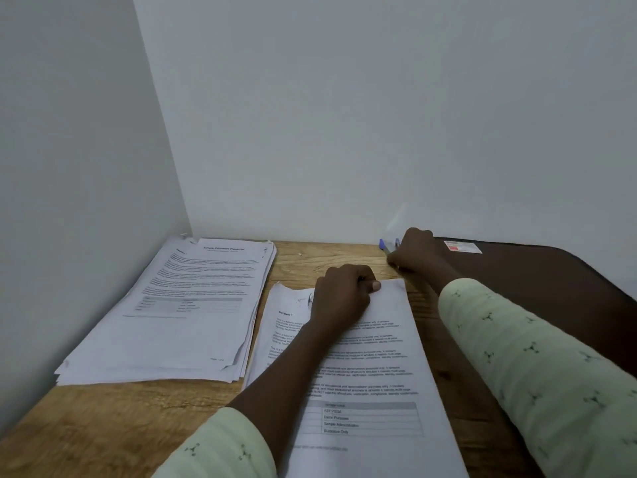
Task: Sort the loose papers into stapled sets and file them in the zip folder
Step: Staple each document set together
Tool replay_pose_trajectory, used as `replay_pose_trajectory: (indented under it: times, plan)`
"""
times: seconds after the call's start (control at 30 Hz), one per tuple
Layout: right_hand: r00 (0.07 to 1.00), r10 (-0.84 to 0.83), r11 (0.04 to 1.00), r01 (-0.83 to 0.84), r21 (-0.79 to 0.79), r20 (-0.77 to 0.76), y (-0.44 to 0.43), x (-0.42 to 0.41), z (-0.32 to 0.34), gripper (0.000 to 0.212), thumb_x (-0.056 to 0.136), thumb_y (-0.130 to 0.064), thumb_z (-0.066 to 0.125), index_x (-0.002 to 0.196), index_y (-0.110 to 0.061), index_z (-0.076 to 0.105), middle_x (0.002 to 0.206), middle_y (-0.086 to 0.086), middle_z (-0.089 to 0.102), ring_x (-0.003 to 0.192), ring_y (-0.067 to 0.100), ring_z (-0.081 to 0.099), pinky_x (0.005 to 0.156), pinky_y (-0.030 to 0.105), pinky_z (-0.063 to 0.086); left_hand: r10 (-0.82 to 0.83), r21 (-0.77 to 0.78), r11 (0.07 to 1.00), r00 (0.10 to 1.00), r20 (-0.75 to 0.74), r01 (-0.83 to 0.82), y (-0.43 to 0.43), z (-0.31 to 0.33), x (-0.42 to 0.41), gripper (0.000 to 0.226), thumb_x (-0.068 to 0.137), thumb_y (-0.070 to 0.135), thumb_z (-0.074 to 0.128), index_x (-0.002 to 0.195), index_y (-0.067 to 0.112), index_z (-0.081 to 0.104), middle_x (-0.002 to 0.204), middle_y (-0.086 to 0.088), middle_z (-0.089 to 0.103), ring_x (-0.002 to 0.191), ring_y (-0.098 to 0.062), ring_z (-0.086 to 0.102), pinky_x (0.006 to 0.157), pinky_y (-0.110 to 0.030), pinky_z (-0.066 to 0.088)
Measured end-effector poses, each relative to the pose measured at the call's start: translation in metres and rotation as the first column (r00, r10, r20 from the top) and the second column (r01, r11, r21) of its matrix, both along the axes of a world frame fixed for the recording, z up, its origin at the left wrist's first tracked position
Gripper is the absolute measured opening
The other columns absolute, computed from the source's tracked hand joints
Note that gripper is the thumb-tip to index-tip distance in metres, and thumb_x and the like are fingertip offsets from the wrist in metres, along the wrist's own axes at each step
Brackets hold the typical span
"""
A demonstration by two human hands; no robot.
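Note:
A set of printed papers point(372, 374) lies on the wooden table point(113, 419) in front of me. My left hand point(344, 294) rests on its top edge, fingers curled and thumb pressing the sheet down. My right hand point(418, 251) reaches to the back of the table by the wall, its fingers curled around a small blue stapler point(385, 246) that is mostly hidden. A thick stack of loose papers point(193, 305) headed as a transcript sits at the left. The dark brown zip folder point(551, 281) lies flat at the right.
White walls close in behind and to the left, right at the table's edge. A white and red label point(462, 247) sits on the folder's far corner. Bare wood shows between the two paper piles and along the near left.

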State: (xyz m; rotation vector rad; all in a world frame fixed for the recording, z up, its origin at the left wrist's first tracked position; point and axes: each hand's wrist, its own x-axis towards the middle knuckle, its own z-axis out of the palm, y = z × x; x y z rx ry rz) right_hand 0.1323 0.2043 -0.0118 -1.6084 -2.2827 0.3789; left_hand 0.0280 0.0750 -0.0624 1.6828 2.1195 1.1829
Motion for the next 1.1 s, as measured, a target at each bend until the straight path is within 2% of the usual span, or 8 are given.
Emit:
replay_pose_trajectory:
  times: [0.13,0.2,0.3,0.4,0.57,0.83,1.0,1.1]
  plan:
    - [0.995,0.032,0.971,-0.009,-0.240,0.094,-0.009,0.005,0.020,0.020,0.072,-0.015,0.074,0.083,-0.006,0.059,0.075,0.009,0.066,0.066,0.022,0.066,0.067,0.029,0.059,0.026,-0.013,1.000,1.000,0.007,-0.026,-0.001,0.002,-0.001,0.030,0.089,0.027,0.064,0.061,0.032,0.055,0.085,0.003,0.073,0.089,-0.021,0.065,0.079,-0.034,0.050]
    - [0.999,0.019,0.930,0.000,-0.368,0.048,-0.014,0.012,0.030,0.017,0.075,-0.007,0.069,0.088,0.000,0.059,0.076,0.015,0.067,0.058,0.026,0.067,0.065,0.032,0.061,0.043,-0.018,0.999,0.999,-0.011,-0.044,-0.002,0.003,0.001,0.026,0.091,0.027,0.063,0.066,0.030,0.058,0.085,0.004,0.071,0.087,-0.018,0.063,0.071,-0.031,0.046]
    - [0.993,0.001,0.825,-0.069,-0.561,-0.120,-0.023,0.028,0.038,0.005,0.091,0.004,0.055,0.088,0.003,0.051,0.082,0.020,0.060,0.048,0.024,0.064,0.040,0.026,0.053,0.060,0.001,0.998,0.998,-0.031,-0.060,-0.006,0.005,0.005,0.027,0.092,0.027,0.063,0.065,0.028,0.056,0.079,0.005,0.068,0.083,-0.017,0.061,0.062,-0.027,0.036]
    - [0.895,-0.061,0.685,-0.285,-0.670,-0.443,-0.024,0.048,0.034,0.008,0.098,0.002,0.048,0.102,0.005,0.055,0.085,0.017,0.068,0.073,0.025,0.070,0.060,0.032,0.061,0.068,0.019,0.998,0.996,-0.055,-0.067,-0.007,0.007,0.006,0.032,0.092,0.027,0.062,0.062,0.028,0.052,0.075,0.005,0.067,0.080,-0.018,0.060,0.061,-0.027,0.035]
    - [0.665,-0.127,0.527,-0.583,-0.618,-0.736,-0.027,0.070,0.024,0.026,0.094,0.001,0.052,0.116,-0.012,0.058,0.097,0.008,0.067,0.090,0.022,0.067,0.087,0.042,0.054,0.073,0.089,0.994,0.992,-0.105,-0.064,-0.010,0.009,0.008,0.031,0.092,0.025,0.062,0.063,0.026,0.051,0.070,0.005,0.065,0.074,-0.020,0.060,0.061,-0.029,0.038]
    - [0.554,-0.223,0.480,-0.653,-0.585,-0.802,-0.034,0.079,0.003,0.021,0.094,-0.016,0.057,0.113,-0.008,0.061,0.084,0.005,0.063,0.066,0.012,0.056,0.054,0.023,0.051,0.078,0.174,0.983,0.994,-0.076,-0.064,-0.010,0.008,0.007,0.029,0.092,0.028,0.061,0.065,0.021,0.054,0.066,0.001,0.065,0.069,-0.021,0.058,0.061,-0.031,0.040]
    - [0.560,-0.180,0.407,-0.706,-0.580,-0.809,-0.031,0.090,-0.001,0.067,0.051,-0.042,0.094,0.100,-0.007,0.064,0.077,0.006,0.058,0.066,0.015,0.059,0.049,0.022,0.052,0.041,0.190,0.981,0.999,-0.025,-0.036,-0.008,0.009,0.003,0.025,0.091,0.027,0.061,0.068,0.019,0.060,0.062,0.005,0.062,0.069,-0.020,0.058,0.065,-0.033,0.045]
    - [0.566,-0.167,0.397,-0.711,-0.581,-0.807,-0.033,0.089,0.001,0.061,0.061,-0.053,0.084,0.098,-0.009,0.064,0.078,0.006,0.060,0.065,0.016,0.058,0.050,0.021,0.050,0.029,0.192,0.981,1.000,-0.001,-0.028,-0.008,0.010,0.004,0.024,0.087,0.033,0.057,0.066,0.023,0.058,0.059,0.009,0.058,0.067,-0.019,0.057,0.066,-0.033,0.045]
